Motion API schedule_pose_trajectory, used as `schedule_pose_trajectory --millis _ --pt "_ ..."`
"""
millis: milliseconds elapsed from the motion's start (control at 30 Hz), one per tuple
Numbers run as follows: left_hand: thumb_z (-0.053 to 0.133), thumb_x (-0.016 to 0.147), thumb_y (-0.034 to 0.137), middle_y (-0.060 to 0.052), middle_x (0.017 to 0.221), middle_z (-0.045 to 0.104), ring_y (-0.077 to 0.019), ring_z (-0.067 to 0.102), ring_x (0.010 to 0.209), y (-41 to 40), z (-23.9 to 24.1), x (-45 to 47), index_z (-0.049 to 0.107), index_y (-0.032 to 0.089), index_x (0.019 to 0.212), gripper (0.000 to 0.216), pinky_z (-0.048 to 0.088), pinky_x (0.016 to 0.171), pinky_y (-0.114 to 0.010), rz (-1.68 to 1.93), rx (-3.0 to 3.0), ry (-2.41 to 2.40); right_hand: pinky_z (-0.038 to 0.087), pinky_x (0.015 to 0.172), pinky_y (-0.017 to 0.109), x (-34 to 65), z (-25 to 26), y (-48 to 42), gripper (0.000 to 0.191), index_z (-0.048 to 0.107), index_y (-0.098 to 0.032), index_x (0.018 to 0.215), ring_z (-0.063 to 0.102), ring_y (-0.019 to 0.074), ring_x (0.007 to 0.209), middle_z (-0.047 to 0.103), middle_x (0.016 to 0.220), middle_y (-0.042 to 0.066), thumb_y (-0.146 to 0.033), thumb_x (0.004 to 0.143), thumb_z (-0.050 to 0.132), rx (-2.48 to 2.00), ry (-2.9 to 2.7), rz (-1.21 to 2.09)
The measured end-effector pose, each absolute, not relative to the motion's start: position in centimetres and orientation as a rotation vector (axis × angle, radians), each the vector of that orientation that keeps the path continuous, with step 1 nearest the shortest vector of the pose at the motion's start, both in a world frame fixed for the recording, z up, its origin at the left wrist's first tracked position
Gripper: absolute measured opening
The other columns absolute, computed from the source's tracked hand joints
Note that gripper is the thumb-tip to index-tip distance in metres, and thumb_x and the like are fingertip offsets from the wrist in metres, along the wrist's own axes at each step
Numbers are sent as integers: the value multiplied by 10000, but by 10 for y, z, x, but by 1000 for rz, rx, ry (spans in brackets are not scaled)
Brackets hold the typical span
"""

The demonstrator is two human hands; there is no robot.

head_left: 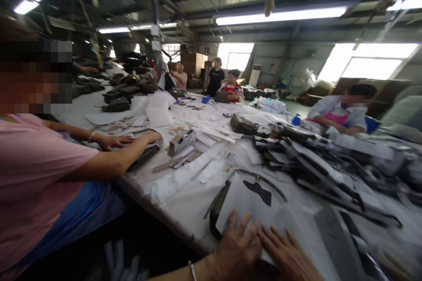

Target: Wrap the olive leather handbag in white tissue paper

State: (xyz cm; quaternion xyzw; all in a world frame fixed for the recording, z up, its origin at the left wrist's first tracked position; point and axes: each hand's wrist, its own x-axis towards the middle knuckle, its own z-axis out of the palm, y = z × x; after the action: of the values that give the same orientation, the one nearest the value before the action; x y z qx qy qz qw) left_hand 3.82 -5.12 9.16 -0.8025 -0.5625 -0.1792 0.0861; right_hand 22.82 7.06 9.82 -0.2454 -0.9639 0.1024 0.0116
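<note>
In front of me, near the table's edge, lies a dark bag [216, 210] with a curved strap [278, 189]. A white sheet [235, 197] covers most of its face, and a dark shaped patch [259, 192] shows beyond the sheet's upper edge. My left hand [237, 239] presses on the lower part of the sheet, fingers spread. Close beside it, my right hand [280, 246] lies flat with its fingers stretched out, also on white sheet material. Neither hand grips anything that I can see.
Dark bags and straps [306, 153] are heaped to the right, with a grey panel [339, 241] nearer me. A grey box [181, 141] and paper strips stand ahead. At left, a co-worker in pink [42, 162] rests both hands on another bag. Other people work farther back.
</note>
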Motion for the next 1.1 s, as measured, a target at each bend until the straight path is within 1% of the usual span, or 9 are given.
schedule_pose_trajectory --millis 133,267,400,533,633,767,867,933,1100 --pt "395 1011 329 -168 1363 560 -331 540 1237 -62 126 30 401 241 1455 453 387 1043 -587 -219 -2393 -1774 279 1129 636 230 126 52 776 430 -234 1480 422 374 1367 442 1499 150 -199 738 656 -777 -3100 229" --pt "381 997 167 -107 1113 657 -243 643 1010 -57 147 20 379 248 1462 471 509 904 -425 -128 -2454 -1804 220 1124 676 227 157 52 866 416 -240 1482 452 396 1327 499 1458 154 -172 677 725 -732 -3155 181" --pt "373 985 115 -82 1034 662 -212 646 934 -55 127 14 372 231 1469 498 534 804 -334 -139 -2484 -1725 311 1111 603 231 143 55 749 420 -277 1476 545 322 1228 607 1335 110 -64 777 584 -584 -3082 43" --pt "448 959 131 -114 1382 543 -276 520 1262 -59 94 11 322 328 1504 593 398 1078 -487 -254 -2412 -1642 363 1086 599 241 94 54 691 412 -304 1482 483 326 1314 540 1429 91 6 865 421 -657 -2879 -137" --pt "547 947 267 -87 1498 443 -337 382 1389 -61 79 12 282 408 1507 635 246 1144 -622 -292 -2418 -1682 312 1124 612 248 74 50 692 389 -306 1494 382 325 1398 455 1505 72 -14 869 435 -732 -2821 -86" --pt "671 846 524 -81 1559 351 -401 294 1429 -59 73 15 224 452 1510 803 232 1120 -689 -264 -2440 -1773 234 1150 642 244 96 47 685 378 -255 1506 262 378 1448 340 1565 123 -389 888 641 -825 -2937 259" --pt "686 813 571 -83 1579 313 -409 276 1437 -57 66 15 217 459 1509 846 235 1116 -700 -264 -2443 -1789 278 1124 644 220 124 49 587 510 -232 1418 387 379 1387 501 1460 136 -570 939 527 -1022 -2913 447" --pt "691 807 577 -84 1578 311 -409 273 1438 -56 61 15 222 461 1506 849 244 1112 -705 -263 -2445 -1784 323 1109 605 195 137 52 483 597 -204 1319 472 360 1326 595 1360 140 -526 981 474 -1115 -2814 395" --pt "708 769 613 -112 1541 366 -413 332 1406 -51 51 12 253 428 1506 885 275 1102 -703 -292 -2411 -1733 356 1090 554 141 133 65 377 627 -221 1247 522 331 1261 622 1315 115 -456 960 557 -935 -2733 292"
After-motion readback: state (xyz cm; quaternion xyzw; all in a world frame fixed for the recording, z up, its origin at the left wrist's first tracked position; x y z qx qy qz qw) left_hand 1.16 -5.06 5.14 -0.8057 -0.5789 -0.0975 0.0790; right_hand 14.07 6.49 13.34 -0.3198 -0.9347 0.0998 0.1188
